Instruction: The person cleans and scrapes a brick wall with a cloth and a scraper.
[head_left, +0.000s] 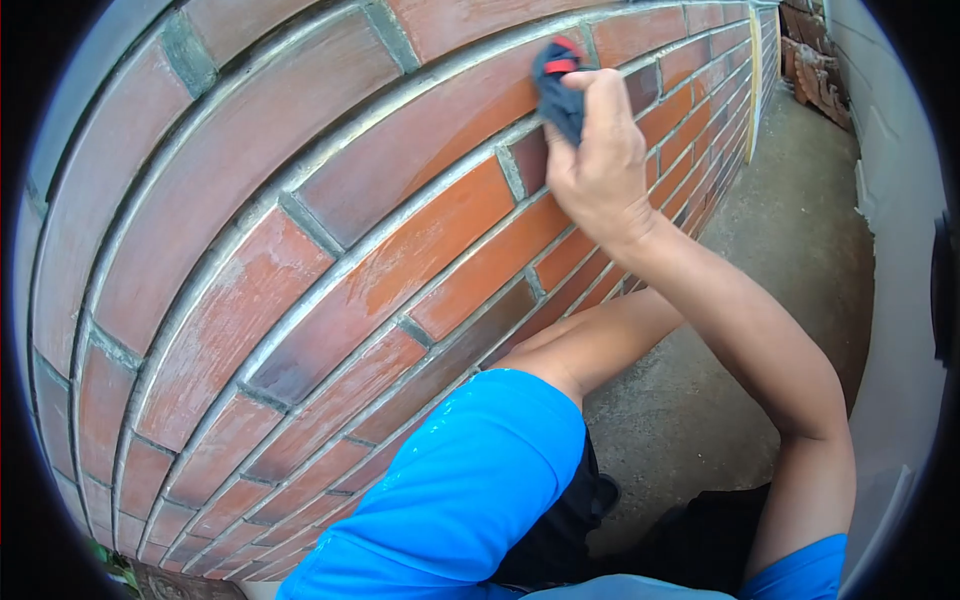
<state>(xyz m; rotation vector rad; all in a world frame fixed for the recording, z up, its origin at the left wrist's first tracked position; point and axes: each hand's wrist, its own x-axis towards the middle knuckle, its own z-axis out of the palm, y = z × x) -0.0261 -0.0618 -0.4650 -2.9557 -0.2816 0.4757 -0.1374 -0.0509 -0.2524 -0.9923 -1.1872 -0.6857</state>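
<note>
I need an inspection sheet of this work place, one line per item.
Surface: brick wall, grey joints, pale smears on some bricks.
Job's things: dark cloth with a red patch, pressed on the wall.
Clutter: nothing seen.
Grips: right hand closed on the cloth; left hand hidden, only the arm shows.
Cables: nothing seen.
Surroundings: concrete ground, pale wall opposite, stacked tiles or bricks far off.

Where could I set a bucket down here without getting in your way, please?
The concrete floor is bare between the brick wall and the pale wall. It is crowded up close, where the right hand presses a cloth to the bricks.
</note>
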